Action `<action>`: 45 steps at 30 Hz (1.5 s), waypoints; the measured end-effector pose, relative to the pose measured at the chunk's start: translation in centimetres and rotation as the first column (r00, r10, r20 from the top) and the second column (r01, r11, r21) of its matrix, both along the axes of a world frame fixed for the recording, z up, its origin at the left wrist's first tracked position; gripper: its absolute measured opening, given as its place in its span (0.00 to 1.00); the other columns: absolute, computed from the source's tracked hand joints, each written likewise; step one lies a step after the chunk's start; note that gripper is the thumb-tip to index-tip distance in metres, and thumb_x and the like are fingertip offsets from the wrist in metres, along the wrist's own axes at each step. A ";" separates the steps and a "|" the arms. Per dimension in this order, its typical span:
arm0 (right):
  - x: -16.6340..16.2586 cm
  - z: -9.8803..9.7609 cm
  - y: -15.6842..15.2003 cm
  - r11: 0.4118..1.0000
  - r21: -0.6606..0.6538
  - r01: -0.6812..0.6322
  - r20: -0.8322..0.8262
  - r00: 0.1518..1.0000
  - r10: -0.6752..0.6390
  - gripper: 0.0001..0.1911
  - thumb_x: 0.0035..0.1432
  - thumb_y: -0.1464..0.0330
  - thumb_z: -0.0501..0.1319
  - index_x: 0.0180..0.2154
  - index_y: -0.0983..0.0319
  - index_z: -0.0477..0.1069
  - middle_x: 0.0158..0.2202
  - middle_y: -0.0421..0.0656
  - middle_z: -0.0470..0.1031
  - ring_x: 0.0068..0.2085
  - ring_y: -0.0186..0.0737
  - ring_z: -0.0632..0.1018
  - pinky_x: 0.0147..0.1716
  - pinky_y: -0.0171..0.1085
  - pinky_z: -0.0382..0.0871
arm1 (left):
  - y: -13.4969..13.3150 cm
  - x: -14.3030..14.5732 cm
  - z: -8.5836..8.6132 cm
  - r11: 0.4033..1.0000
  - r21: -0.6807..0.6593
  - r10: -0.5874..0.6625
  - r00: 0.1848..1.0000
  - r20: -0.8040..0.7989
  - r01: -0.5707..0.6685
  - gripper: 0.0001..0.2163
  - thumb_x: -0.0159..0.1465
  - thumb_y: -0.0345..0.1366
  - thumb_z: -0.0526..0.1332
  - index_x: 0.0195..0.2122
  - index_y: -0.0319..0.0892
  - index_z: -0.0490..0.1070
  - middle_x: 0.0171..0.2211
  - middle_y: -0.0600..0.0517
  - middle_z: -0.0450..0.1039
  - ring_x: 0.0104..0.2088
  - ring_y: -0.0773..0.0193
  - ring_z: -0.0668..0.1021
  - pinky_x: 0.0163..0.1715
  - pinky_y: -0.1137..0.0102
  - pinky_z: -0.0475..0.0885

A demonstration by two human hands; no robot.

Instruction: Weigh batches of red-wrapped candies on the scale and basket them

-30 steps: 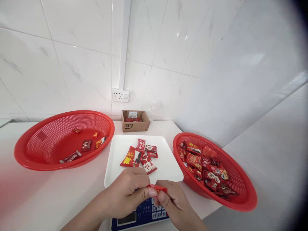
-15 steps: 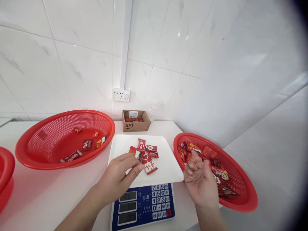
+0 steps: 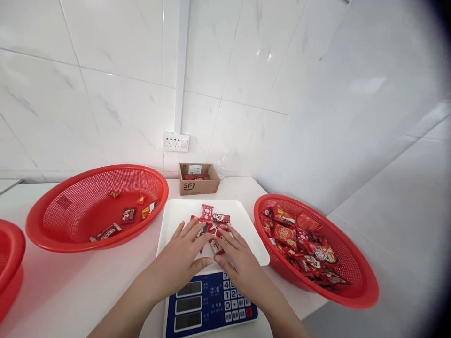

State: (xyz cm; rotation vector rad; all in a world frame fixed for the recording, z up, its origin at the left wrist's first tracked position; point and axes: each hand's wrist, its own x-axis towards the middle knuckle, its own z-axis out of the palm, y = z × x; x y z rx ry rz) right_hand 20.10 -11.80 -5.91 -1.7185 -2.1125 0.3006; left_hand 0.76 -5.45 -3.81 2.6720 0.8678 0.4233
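Observation:
Both my hands reach over the white tray (image 3: 176, 213) of a blue-faced scale (image 3: 210, 303). My left hand (image 3: 183, 256) lies with fingers spread over the red candy packets (image 3: 215, 217) on the tray. My right hand (image 3: 239, 260) is beside it, fingers stretched out and resting on the same small pile. Neither hand grips anything that I can see; the packets under the fingers are partly hidden.
A big red mesh basket (image 3: 70, 230) at the left holds several packets. Another red basket (image 3: 355, 281) at the right is full of red packets. A small cardboard box (image 3: 198, 184) stands at the wall under a socket (image 3: 176, 141). A third red basket's rim (image 3: 12, 249) shows far left.
One second ago both hands pinched a red packet near the scale. They then parted, the right going toward the right basket. Now both lie open on the tray's packets.

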 end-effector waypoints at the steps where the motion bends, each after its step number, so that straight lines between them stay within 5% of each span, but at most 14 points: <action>1: -0.1 0.1 0.1 1.000 -0.026 -0.010 0.007 1.000 0.011 0.25 0.64 0.57 0.49 0.59 0.58 0.61 0.63 0.43 0.56 0.65 0.50 0.50 0.59 0.55 0.52 | 0.1 0.1 -0.1 1.000 -0.003 0.005 1.000 -0.028 -0.006 0.20 0.65 0.44 0.54 0.57 0.48 0.60 0.63 0.46 0.55 0.64 0.50 0.50 0.59 0.48 0.52; 10: -0.2 0.5 -0.1 0.995 -0.093 -0.029 0.009 1.000 0.030 0.24 0.64 0.59 0.49 0.57 0.63 0.63 0.61 0.46 0.59 0.64 0.48 0.53 0.61 0.52 0.49 | 0.3 0.1 -0.1 0.998 -0.066 -0.009 0.998 -0.062 0.005 0.16 0.63 0.37 0.56 0.53 0.46 0.63 0.60 0.46 0.60 0.62 0.51 0.58 0.58 0.50 0.56; 17: 0.0 0.3 0.0 0.998 -0.062 -0.032 -0.054 0.998 0.028 0.22 0.63 0.61 0.52 0.56 0.61 0.65 0.60 0.48 0.61 0.62 0.49 0.59 0.60 0.54 0.52 | 0.1 -0.1 0.7 0.998 -0.008 -0.068 0.997 0.031 0.069 0.12 0.62 0.25 0.52 0.43 0.43 0.68 0.46 0.47 0.69 0.50 0.55 0.70 0.49 0.57 0.69; 28: -0.2 0.1 0.6 0.999 -0.010 -0.054 -0.092 0.994 0.053 0.21 0.61 0.73 0.51 0.55 0.60 0.66 0.59 0.45 0.63 0.60 0.43 0.62 0.58 0.47 0.60 | 0.5 0.1 -0.2 0.998 0.044 -0.046 0.998 0.031 0.044 0.14 0.62 0.26 0.52 0.47 0.43 0.68 0.52 0.46 0.68 0.56 0.53 0.66 0.54 0.54 0.64; 45: -0.1 0.0 0.8 0.996 0.014 -0.084 -0.075 0.994 0.084 0.23 0.60 0.75 0.51 0.56 0.61 0.65 0.59 0.47 0.63 0.61 0.44 0.61 0.58 0.49 0.59 | 0.5 -0.1 0.0 0.998 0.034 -0.063 0.997 0.051 0.062 0.13 0.62 0.26 0.52 0.45 0.43 0.68 0.51 0.46 0.68 0.54 0.54 0.68 0.53 0.56 0.66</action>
